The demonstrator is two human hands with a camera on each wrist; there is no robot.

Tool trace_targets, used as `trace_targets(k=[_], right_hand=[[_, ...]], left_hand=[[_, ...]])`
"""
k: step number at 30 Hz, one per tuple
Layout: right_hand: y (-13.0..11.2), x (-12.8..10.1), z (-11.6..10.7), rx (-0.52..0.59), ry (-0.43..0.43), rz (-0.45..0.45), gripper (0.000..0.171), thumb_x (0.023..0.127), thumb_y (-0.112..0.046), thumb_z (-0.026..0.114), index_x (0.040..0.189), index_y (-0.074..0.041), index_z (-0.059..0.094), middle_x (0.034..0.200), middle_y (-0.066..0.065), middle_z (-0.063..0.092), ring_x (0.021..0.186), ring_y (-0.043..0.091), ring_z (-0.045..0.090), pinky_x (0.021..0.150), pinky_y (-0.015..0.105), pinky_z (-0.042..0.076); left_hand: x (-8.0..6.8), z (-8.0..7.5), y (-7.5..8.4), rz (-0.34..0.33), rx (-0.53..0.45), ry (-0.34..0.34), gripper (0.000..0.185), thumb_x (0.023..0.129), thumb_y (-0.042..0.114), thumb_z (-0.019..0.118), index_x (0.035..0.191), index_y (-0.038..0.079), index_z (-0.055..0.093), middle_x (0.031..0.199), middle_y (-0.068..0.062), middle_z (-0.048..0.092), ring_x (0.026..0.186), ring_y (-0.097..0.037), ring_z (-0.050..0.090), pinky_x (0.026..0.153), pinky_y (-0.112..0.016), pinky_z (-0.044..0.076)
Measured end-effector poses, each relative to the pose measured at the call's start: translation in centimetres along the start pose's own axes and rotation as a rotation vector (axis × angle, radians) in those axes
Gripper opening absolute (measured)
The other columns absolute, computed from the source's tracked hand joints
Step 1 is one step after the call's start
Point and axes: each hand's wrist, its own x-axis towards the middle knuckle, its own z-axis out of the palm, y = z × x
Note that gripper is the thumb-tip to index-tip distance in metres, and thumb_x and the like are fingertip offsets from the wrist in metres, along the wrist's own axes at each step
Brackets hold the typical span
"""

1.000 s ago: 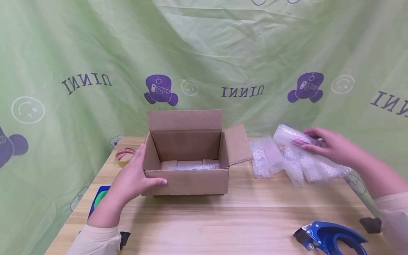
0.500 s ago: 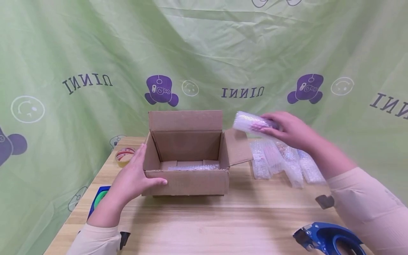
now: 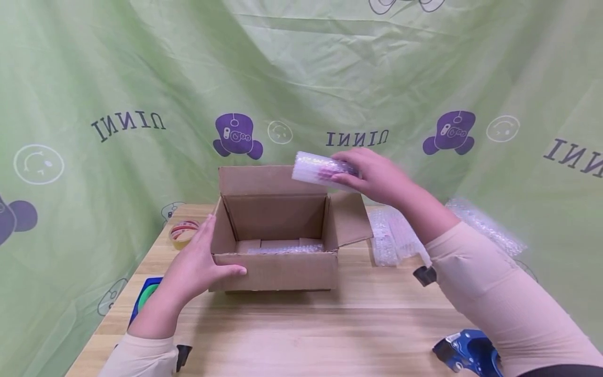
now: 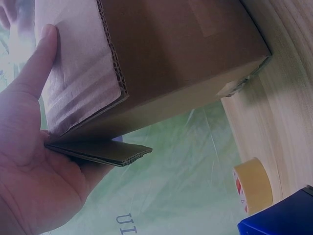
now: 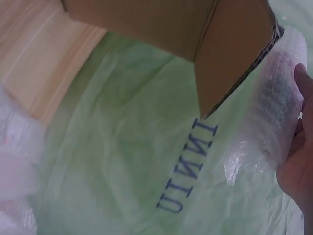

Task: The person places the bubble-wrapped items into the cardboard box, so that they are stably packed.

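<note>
An open cardboard box (image 3: 278, 272) stands on the table with a piece of bubble wrap (image 3: 287, 249) inside, low down. My left hand (image 3: 195, 267) grips its front left corner; in the left wrist view the thumb lies on one flap (image 4: 80, 73) and the fingers go behind another flap (image 4: 102, 152). Above the box's back right corner, my right hand (image 3: 377, 175) holds a bubble-wrapped roll (image 3: 317, 168), pinkish inside. What is wrapped cannot be made out. The roll (image 5: 274, 98) also shows beside the box flap in the right wrist view.
Several bubble-wrapped pieces (image 3: 393, 235) lie right of the box, partly behind the right sleeve. A blue tape dispenser (image 3: 466, 351) sits at the front right. A roll of yellow tape (image 3: 181, 235) and a blue-and-green object (image 3: 146, 293) are at the left. Behind hangs a green curtain (image 3: 301, 78).
My right hand has lifted the bubble-wrapped roll from the pile on the right and carried it left, over the box's right side. The left hand has stayed on the box.
</note>
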Motion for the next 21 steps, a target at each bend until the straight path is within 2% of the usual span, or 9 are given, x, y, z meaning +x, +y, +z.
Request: trace_targets(k=[11,21], right_hand=[[-3.7,4.4,2.9,0.016,-0.025,-0.070,0.049,0.094,-0.045,0.063,0.135,-0.020,0.058,0.126,0.002,0.061,0.120,0.019,0.053,0.105,0.041,0.043],[-5.2,5.9,7.0,0.031,-0.064,-0.088,0.050,0.095,-0.045,0.061,0.138,-0.019,0.056,0.130,0.003,0.060,0.123,0.020,0.053,0.108,0.040,0.042]], left_hand=[[0.1,0.0,-0.1,-0.007,-0.001,-0.002,0.144,0.059,0.079,0.074,0.158,0.008,-0.003,0.165,-0.016,0.005,0.145,-0.046,0.023,0.110,-0.064,0.032],[0.1,0.0,-0.1,-0.007,-0.003,-0.001,0.144,0.059,0.079,0.074,0.158,0.008,-0.002,0.165,-0.017,0.006,0.145,-0.046,0.024,0.109,-0.065,0.032]])
